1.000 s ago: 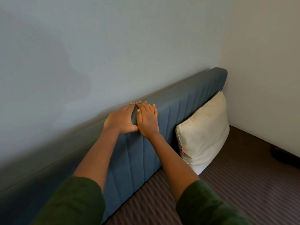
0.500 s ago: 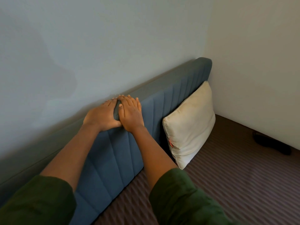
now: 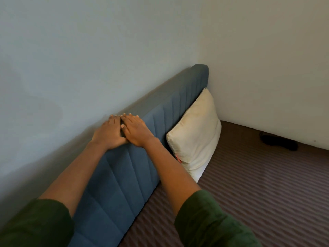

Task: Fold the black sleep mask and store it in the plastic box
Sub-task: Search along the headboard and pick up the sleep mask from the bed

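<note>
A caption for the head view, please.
Left hand and right hand press the blue headboard; black sleep mask lies on the bed.

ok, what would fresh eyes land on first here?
The left hand and right hand lie side by side, flat on the top of the blue headboard. A cream pillow leans against it to the right; a black shape, maybe the mask, lies by the far wall.

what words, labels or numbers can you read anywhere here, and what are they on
No text can be read in this view.
Red tag on the cream pillow: too small to show any writing.
Blue headboard, walls and striped bedcover: no words, numbers or signs.
</note>
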Available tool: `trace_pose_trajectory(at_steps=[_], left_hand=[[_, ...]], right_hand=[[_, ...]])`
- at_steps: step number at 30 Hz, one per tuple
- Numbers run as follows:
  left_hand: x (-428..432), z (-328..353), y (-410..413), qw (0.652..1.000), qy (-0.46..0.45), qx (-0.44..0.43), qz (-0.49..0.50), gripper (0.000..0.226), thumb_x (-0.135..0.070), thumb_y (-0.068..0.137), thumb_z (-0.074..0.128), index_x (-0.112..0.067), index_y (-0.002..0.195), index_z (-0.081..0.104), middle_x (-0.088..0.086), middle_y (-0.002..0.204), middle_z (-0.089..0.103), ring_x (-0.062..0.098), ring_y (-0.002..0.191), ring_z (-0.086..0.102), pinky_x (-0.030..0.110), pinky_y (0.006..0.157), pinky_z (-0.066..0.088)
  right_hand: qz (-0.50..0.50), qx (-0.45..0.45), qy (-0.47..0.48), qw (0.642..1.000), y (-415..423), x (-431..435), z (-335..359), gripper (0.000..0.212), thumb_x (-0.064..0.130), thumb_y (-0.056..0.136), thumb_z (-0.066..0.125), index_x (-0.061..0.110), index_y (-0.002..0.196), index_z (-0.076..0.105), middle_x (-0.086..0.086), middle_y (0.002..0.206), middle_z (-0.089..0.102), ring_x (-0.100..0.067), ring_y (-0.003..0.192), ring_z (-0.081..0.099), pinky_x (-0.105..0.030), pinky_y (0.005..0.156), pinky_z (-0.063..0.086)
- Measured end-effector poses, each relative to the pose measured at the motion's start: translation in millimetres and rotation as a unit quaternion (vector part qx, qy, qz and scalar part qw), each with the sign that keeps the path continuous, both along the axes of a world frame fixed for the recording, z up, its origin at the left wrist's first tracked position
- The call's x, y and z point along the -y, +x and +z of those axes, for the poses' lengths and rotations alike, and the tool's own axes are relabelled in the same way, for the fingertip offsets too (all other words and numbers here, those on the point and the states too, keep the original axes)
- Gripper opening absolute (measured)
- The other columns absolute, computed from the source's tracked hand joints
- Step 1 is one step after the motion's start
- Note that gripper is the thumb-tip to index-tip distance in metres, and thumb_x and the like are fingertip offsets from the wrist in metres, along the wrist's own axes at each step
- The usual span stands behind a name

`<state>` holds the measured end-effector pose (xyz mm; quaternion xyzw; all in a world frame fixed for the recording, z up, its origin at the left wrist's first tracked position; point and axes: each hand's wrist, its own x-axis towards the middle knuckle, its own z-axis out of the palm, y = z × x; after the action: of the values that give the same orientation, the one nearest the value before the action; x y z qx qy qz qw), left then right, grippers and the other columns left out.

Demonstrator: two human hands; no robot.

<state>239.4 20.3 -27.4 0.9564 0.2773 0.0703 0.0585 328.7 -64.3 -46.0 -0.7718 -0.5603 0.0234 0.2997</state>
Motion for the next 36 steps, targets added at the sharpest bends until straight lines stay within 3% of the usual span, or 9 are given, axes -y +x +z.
trace_pose_trajectory(at_steps=[10, 15, 18, 23, 28, 36], left_hand=[[-11.7, 7.2, 112.7, 0.994, -0.008, -0.013, -0.111, 0.084, -0.038, 0.088, 0.055, -0.002, 0.151, 0.013, 0.014, 0.16, 0.01, 0.024, 0.15, 0.008, 0.038, 0.122, 0.01], [-15.5, 11.3, 164.5, 0.989, -0.014, -0.023, -0.146, 0.091, -0.045, 0.086, 0.056, -0.005, 0.152, 0.008, 0.01, 0.161, 0.007, 0.021, 0.15, 0.003, 0.037, 0.123, 0.007], [-17.6, 11.9, 192.8, 0.987, -0.006, -0.022, -0.158, 0.087, -0.047, 0.089, 0.048, -0.006, 0.153, 0.005, 0.009, 0.162, 0.005, 0.02, 0.15, 0.001, 0.036, 0.123, 0.005], [-23.7, 3.2, 222.7, 0.983, 0.022, -0.013, -0.18, 0.081, -0.04, 0.092, 0.044, -0.004, 0.152, 0.003, 0.012, 0.161, 0.003, 0.022, 0.15, 0.0, 0.035, 0.123, 0.004], [-25.4, -2.1, 226.8, 0.982, 0.027, -0.004, -0.187, 0.087, -0.033, 0.085, 0.051, -0.004, 0.152, 0.003, 0.014, 0.161, 0.002, 0.024, 0.15, 0.0, 0.035, 0.123, 0.004], [-27.0, -2.5, 230.4, 0.983, 0.025, 0.022, -0.182, 0.09, -0.032, 0.082, 0.056, -0.005, 0.152, 0.006, 0.014, 0.161, 0.005, 0.025, 0.15, 0.002, 0.036, 0.123, 0.007]], right_hand=[[-0.126, 0.022, -0.159, 0.979, 96.0, 3.5, 17.5, 0.053, 0.024, 0.102, 0.026, 0.01, 0.152, 0.012, -0.007, 0.16, 0.01, -0.025, 0.148, 0.01, -0.048, 0.118, 0.006], [-0.181, -0.003, -0.187, 0.966, 148.8, -11.8, 28.1, 0.053, 0.023, 0.102, 0.025, 0.01, 0.151, 0.014, -0.008, 0.16, 0.011, -0.026, 0.148, 0.01, -0.05, 0.118, 0.006], [-0.211, -0.021, -0.16, 0.964, 170.4, -19.0, 24.3, 0.052, 0.021, 0.101, 0.024, 0.008, 0.151, 0.015, -0.009, 0.16, 0.012, -0.026, 0.148, 0.011, -0.049, 0.118, 0.007], [-0.242, -0.065, -0.031, 0.968, 188.9, -17.1, 3.8, 0.048, 0.018, 0.102, 0.026, 0.011, 0.149, 0.025, -0.006, 0.157, 0.023, -0.024, 0.147, 0.016, -0.049, 0.118, 0.007], [-0.249, -0.09, 0.087, 0.961, 188.6, -16.7, -19.9, 0.044, 0.021, 0.103, 0.028, 0.014, 0.146, 0.034, -0.003, 0.154, 0.032, -0.02, 0.146, 0.019, -0.048, 0.12, 0.011], [-0.25, -0.097, 0.113, 0.957, 187.4, -18.9, -22.5, 0.045, 0.023, 0.102, 0.026, 0.015, 0.146, 0.034, -0.003, 0.154, 0.032, -0.018, 0.146, 0.019, -0.044, 0.121, 0.012]])
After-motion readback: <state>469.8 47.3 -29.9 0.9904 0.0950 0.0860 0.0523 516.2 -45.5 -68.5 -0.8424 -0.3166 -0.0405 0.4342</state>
